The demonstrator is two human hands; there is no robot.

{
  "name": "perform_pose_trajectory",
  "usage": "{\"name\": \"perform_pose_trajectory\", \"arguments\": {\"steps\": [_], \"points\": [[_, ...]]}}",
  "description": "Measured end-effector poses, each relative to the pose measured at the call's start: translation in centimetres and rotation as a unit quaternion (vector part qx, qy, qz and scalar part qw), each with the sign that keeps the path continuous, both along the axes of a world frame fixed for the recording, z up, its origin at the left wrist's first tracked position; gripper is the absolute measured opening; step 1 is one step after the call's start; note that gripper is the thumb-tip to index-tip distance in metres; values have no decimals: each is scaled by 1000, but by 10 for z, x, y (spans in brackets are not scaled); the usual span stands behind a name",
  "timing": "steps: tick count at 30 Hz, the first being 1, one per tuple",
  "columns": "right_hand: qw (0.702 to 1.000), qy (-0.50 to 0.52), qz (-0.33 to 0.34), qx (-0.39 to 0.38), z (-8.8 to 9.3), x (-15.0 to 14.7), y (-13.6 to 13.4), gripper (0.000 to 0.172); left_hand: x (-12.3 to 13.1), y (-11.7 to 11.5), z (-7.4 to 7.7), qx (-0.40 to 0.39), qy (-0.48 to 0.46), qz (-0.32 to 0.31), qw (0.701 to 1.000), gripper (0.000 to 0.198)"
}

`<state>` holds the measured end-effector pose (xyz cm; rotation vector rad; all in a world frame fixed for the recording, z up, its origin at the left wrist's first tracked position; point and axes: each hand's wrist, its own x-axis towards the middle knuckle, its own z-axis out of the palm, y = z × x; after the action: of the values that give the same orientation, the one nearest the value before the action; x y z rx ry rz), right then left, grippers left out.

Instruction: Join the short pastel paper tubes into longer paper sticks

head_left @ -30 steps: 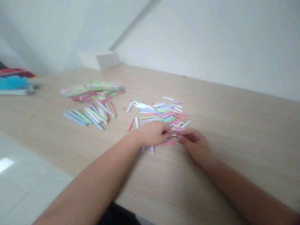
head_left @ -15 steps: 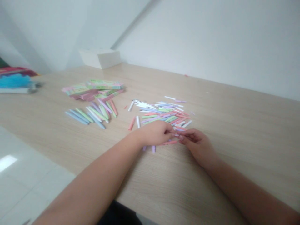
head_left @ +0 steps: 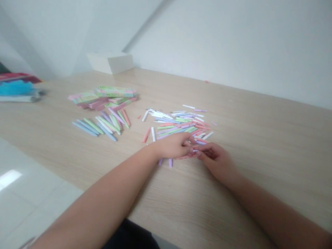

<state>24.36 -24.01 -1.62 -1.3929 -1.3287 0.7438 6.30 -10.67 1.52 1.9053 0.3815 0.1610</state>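
My left hand (head_left: 176, 144) and my right hand (head_left: 219, 160) meet fingertip to fingertip at the near edge of a loose pile of pastel pen parts (head_left: 178, 120). Between their pinched fingers is a small pale pen part (head_left: 195, 150), mostly covered, so its exact shape is unclear. The pile mixes slim white, blue, green, purple and coral pieces, some with dark tips. Two purple pieces (head_left: 170, 163) stick out below my left wrist. A white tube (head_left: 153, 134) and a coral tube (head_left: 146, 135) lie just left of the pile.
Several pastel pens (head_left: 103, 125) with pointed ends lie in a group at left. Behind them, printed pink and green boxes (head_left: 115, 92) are stacked. A white box (head_left: 111, 63) stands by the wall. A blue bundle (head_left: 17, 88) sits at the table's far left.
The left fingers have shifted slightly over the coral piece beneath them, and both hands keep their pinch together. The view has tilted a little; the pile and boxes look the same.
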Motion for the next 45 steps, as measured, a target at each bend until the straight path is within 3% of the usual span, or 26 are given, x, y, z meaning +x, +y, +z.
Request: {"name": "perform_pose_trajectory", "arguments": {"steps": [5, 10, 15, 21, 26, 29, 37, 42, 45], "points": [[993, -115, -2, -4, -3, 3, -1, 26, -1, 4, -2, 44, 13, 21, 999, 31], [974, -227, 6, -1, 6, -1, -4, 28, 1, 4, -3, 61, 7, 42, 997, 36], [971, -239, -22, -19, 7, -3, -5, 23, -9, 6, 17, 253, -7, 120, 960, 27], [980, -195, -34, -13, -3, 5, -4, 27, -29, 15, 36, 348, 69, 95, 930, 21], [984, -176, -31, -12, -4, 6, -4, 31, -39, 19, 40, 332, 115, 28, 936, 23], [988, -154, -31, -11, -4, 6, -4, 27, -43, 19, 42, 303, 142, -13, 942, 37], [999, 20, -35, -33, 11, 5, -1, 18, -49, 19, 41, 282, 200, -27, 938, 57], [990, 131, -31, -43, 10, 12, 4, 18, -48, 18, 40, 270, 189, -28, 944, 47], [989, 139, -23, -49, 7, 15, 5, 20, -44, 16, 35, 269, 167, -31, 948, 31]]}}
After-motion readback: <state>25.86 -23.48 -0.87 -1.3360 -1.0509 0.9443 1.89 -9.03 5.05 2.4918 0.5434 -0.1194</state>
